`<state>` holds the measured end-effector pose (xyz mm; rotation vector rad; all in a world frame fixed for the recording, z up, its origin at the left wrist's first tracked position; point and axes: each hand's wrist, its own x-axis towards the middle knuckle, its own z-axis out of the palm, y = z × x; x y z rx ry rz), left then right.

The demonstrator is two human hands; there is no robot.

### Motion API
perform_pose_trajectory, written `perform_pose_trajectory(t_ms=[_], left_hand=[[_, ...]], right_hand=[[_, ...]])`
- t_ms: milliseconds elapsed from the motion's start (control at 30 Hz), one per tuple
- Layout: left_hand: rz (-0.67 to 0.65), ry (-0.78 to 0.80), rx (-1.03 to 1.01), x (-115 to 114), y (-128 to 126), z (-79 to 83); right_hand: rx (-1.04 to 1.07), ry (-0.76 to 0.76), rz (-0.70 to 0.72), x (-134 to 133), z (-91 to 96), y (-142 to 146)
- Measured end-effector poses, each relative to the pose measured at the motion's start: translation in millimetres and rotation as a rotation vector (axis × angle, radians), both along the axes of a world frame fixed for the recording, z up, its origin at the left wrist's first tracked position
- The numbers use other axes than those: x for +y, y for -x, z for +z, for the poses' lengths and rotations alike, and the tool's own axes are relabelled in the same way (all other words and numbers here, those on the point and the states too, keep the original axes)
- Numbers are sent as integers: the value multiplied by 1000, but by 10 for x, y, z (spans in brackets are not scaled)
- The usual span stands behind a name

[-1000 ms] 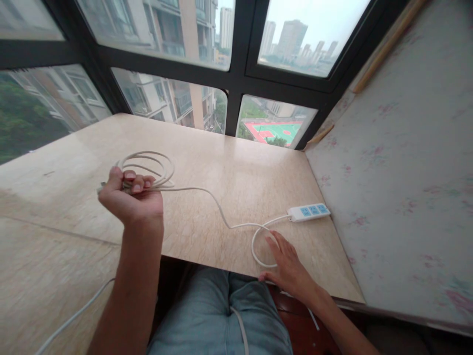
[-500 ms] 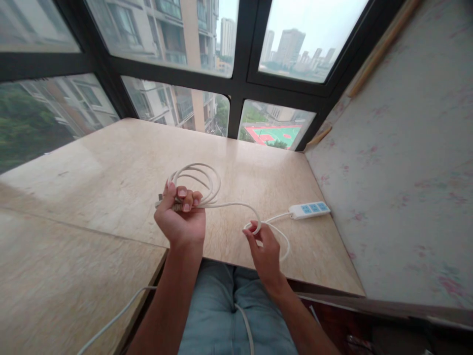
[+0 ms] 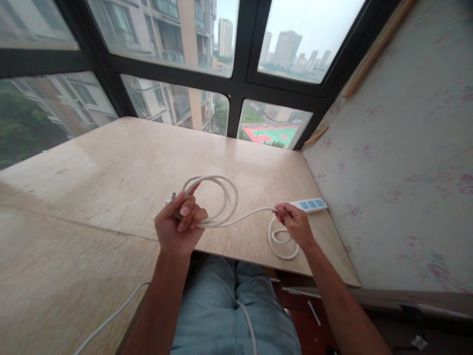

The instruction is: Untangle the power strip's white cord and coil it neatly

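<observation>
My left hand [image 3: 179, 227] is closed around a coil of white power cable [image 3: 221, 197], held just above the beige marble-patterned tabletop [image 3: 121, 162]. The cable runs right to my right hand [image 3: 293, 224], which pinches it a short way off. Below that hand a loose loop [image 3: 283, 246] of the same cable lies on the table. The cable ends at a white power strip [image 3: 310, 204] with blue sockets, lying flat just beyond my right hand near the right wall.
Large dark-framed windows [image 3: 240, 84] stand behind the table. A floral-papered wall [image 3: 399, 162] closes the right side. My jeans-clad lap [image 3: 229, 310] sits under the table's front edge, with another white cable [image 3: 111, 318] trailing at lower left.
My right hand moved right, toward the power strip, drawing the cable taut from the coil. My left hand stayed near the middle, after moving right from the table's left part.
</observation>
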<state>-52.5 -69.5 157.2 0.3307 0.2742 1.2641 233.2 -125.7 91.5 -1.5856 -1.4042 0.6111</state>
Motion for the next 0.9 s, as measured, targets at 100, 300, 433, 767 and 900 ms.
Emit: perform_pose_trajectory(t_ms=[100,300,433,767,900], left_hand=[[-143,34,41,-3,57,-13],[-554,100,173,-11,-5,-63],[-731,105,332,74,-28,-181],[-900,-60,877,239,-237,-270],[-926,-227,1022,245,-385,-210]], right_hand=[[-64,256,397,168,86,-157],[-60,737,947,559,177,-271],[-92,883,1029,678,148,-252],[-519,670,957,555,153,154],[-783,508,763,546,99,206]])
